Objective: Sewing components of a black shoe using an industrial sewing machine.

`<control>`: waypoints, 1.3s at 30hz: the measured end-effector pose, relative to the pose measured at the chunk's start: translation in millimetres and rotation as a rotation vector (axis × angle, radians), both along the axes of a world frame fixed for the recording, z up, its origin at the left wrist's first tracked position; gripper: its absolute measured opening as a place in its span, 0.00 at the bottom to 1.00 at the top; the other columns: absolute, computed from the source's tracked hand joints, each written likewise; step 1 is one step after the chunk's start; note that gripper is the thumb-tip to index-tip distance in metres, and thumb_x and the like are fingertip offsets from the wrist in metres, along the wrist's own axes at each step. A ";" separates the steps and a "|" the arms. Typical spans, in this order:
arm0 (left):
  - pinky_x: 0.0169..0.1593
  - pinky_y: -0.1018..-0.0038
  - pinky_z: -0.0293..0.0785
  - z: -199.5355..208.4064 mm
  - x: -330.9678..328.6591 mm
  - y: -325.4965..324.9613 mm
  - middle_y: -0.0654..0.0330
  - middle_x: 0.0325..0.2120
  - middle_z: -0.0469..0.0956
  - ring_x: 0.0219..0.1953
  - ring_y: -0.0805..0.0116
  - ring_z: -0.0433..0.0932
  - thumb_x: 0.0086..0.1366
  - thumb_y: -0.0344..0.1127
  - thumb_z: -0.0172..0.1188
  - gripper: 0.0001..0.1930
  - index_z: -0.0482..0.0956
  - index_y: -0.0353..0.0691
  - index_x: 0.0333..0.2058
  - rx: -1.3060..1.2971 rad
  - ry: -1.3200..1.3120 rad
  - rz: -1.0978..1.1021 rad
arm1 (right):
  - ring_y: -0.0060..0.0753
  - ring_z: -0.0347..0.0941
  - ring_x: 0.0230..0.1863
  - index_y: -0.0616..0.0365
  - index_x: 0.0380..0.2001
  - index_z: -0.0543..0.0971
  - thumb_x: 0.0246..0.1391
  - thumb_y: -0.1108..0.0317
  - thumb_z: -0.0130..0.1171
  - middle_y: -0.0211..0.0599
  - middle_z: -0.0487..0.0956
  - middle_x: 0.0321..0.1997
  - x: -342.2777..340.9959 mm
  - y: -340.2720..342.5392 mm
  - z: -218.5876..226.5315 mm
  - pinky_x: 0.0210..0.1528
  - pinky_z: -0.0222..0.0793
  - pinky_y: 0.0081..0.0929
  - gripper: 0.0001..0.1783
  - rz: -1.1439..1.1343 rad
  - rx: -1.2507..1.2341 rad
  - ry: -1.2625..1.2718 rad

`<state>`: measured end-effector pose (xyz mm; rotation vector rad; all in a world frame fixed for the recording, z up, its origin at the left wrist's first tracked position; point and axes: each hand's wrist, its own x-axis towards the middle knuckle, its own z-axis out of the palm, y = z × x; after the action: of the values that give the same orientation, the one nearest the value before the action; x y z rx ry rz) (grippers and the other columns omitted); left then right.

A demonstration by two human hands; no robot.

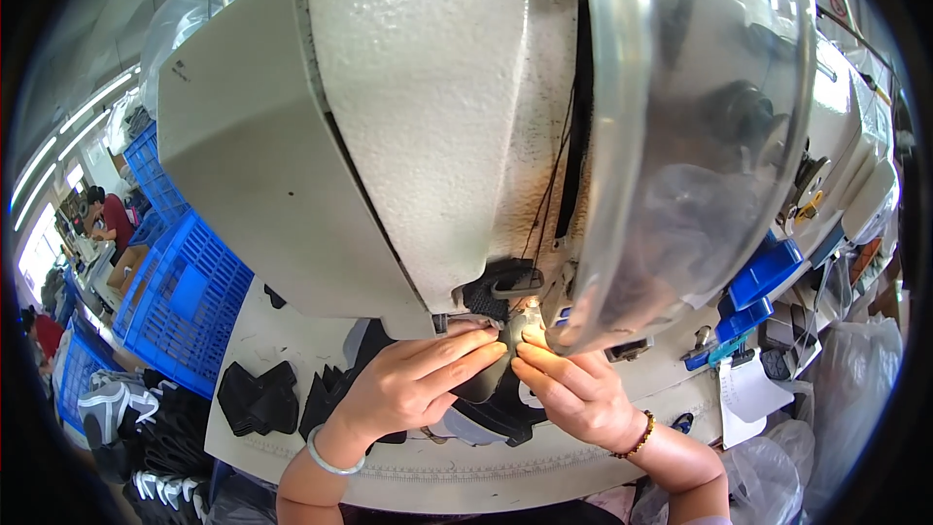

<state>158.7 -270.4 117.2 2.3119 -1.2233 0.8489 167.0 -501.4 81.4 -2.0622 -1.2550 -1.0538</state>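
Under the head of a large white sewing machine (418, 117), my two hands hold a dark, flexible piece (483, 381), perhaps fabric or leather. My left hand (413, 381), with a pale bangle at the wrist, presses its closed fingers on the piece's left side. From the right, my right hand (583, 397), wearing a beaded bracelet, pinches the edge close to the lit needle area. The fingertips of both hands nearly meet there. Dark thread (550, 180) runs down the machine's front. The needle itself is hidden.
Stacked black cut pieces (258, 399) lie on the white table (428, 491) at left. Blue crates (185, 292) stand beyond. A clear plastic cover (622, 136) juts out at right. Blue bins (763, 272), paper (748, 389) and plastic bags (855, 389) are farther right. Another person (115, 219) works far left.
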 end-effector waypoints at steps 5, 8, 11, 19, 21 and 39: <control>0.41 0.74 0.82 -2.9 3.9 3.6 0.58 0.49 0.77 0.43 0.64 0.81 0.40 0.17 0.61 0.31 0.80 0.36 0.49 -0.004 0.013 -0.015 | 0.35 0.80 0.44 0.57 0.41 0.81 0.37 0.83 0.65 0.35 0.81 0.46 0.0 4.2 1.8 0.39 0.74 0.28 0.23 -0.028 -0.030 -0.021; 0.40 0.74 0.81 -7.0 6.2 3.8 0.59 0.50 0.76 0.41 0.64 0.81 0.38 0.18 0.63 0.33 0.79 0.37 0.50 -0.030 0.057 -0.030 | 0.43 0.73 0.49 0.62 0.43 0.79 0.37 0.76 0.63 0.37 0.77 0.44 1.0 6.1 0.2 0.48 0.70 0.38 0.23 0.019 -0.008 0.027; 0.40 0.74 0.81 -9.4 7.5 4.9 0.61 0.49 0.76 0.39 0.66 0.81 0.36 0.20 0.65 0.35 0.79 0.38 0.51 -0.029 -0.048 -0.052 | 0.45 0.73 0.49 0.63 0.43 0.78 0.36 0.77 0.63 0.38 0.77 0.44 3.5 6.7 -0.2 0.51 0.70 0.41 0.24 0.026 0.002 0.021; 0.40 0.73 0.80 -11.5 8.3 3.9 0.61 0.47 0.77 0.38 0.66 0.80 0.38 0.21 0.64 0.32 0.80 0.39 0.49 -0.033 -0.047 -0.003 | 0.46 0.73 0.49 0.64 0.42 0.78 0.35 0.79 0.63 0.39 0.76 0.45 4.9 8.0 -2.3 0.53 0.70 0.45 0.24 0.035 0.033 0.027; 0.41 0.72 0.80 -11.7 7.9 4.1 0.62 0.46 0.77 0.40 0.65 0.80 0.38 0.21 0.64 0.31 0.81 0.38 0.49 -0.032 -0.056 -0.014 | 0.43 0.76 0.49 0.61 0.42 0.79 0.37 0.81 0.63 0.39 0.78 0.46 4.1 7.7 -2.6 0.47 0.71 0.38 0.22 0.010 0.025 0.007; 0.51 0.66 0.80 -9.9 -0.9 -2.5 0.59 0.41 0.81 0.44 0.60 0.80 0.43 0.28 0.65 0.23 0.83 0.39 0.44 -0.051 -0.165 0.006 | 0.14 0.71 0.29 0.63 0.40 0.79 0.65 0.64 0.56 0.26 0.77 0.26 -10.3 18.1 -11.2 0.34 0.69 0.18 0.11 0.304 0.548 1.187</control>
<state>157.8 -272.9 107.3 2.2429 -1.2459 1.0785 156.8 -483.3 70.1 -1.5118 -0.5165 0.0704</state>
